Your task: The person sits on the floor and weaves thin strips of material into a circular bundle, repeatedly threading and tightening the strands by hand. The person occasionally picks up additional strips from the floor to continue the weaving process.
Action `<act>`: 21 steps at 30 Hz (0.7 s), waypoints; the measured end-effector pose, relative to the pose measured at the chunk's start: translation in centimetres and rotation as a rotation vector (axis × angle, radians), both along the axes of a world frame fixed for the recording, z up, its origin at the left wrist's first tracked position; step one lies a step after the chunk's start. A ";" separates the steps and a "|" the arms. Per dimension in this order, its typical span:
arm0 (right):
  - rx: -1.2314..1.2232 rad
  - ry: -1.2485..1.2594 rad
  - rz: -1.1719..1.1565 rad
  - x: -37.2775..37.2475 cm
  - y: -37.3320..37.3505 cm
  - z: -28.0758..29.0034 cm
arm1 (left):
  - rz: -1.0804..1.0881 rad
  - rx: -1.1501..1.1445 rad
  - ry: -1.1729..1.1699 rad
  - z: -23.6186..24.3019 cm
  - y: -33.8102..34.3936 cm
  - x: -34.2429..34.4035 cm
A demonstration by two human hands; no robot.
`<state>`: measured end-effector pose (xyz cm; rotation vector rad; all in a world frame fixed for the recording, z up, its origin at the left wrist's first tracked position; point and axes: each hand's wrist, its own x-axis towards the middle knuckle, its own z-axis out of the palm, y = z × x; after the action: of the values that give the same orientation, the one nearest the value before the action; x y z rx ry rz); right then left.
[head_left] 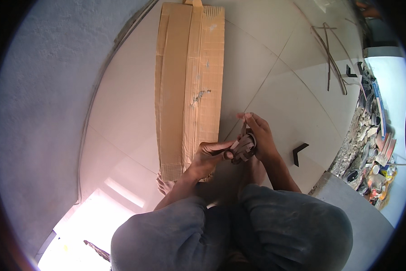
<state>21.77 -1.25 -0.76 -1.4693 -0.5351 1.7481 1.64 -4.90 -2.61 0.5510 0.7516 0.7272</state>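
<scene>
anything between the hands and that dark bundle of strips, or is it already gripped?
Nothing visible in the way. Both the left hand and the right hand already close on the dark bundle of strips, held above the tiled floor, right of the cardboard sheet.

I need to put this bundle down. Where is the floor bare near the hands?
Bare tile lies between the cardboard sheet and the black bracket, just beyond the right hand. More lies between the cardboard and grey wall, past the left hand. The rubble heap is crowded.
</scene>
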 end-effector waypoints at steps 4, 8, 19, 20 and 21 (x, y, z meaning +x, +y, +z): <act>-0.010 0.000 0.010 -0.9 0.2 -0.3 | -0.147 0.046 0.061 -0.6 -0.1 -1.4; 0.003 0.011 0.042 -1.1 0.2 -0.5 | -0.200 0.059 0.018 -0.8 -0.4 -2.5; 0.127 -0.206 0.230 0.0 1.7 -0.8 | -0.196 0.035 -0.030 1.9 0.1 -2.7; 0.182 -0.276 0.247 0.0 2.0 -1.0 | -0.239 0.018 0.035 2.1 0.1 -2.7; 0.201 -0.326 0.285 0.2 2.4 -1.0 | -0.271 0.001 0.091 2.2 0.2 -2.7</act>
<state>21.97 1.19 -1.79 -1.5997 -1.1046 1.6118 -1.05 -4.75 -0.37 0.6749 0.7430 0.4537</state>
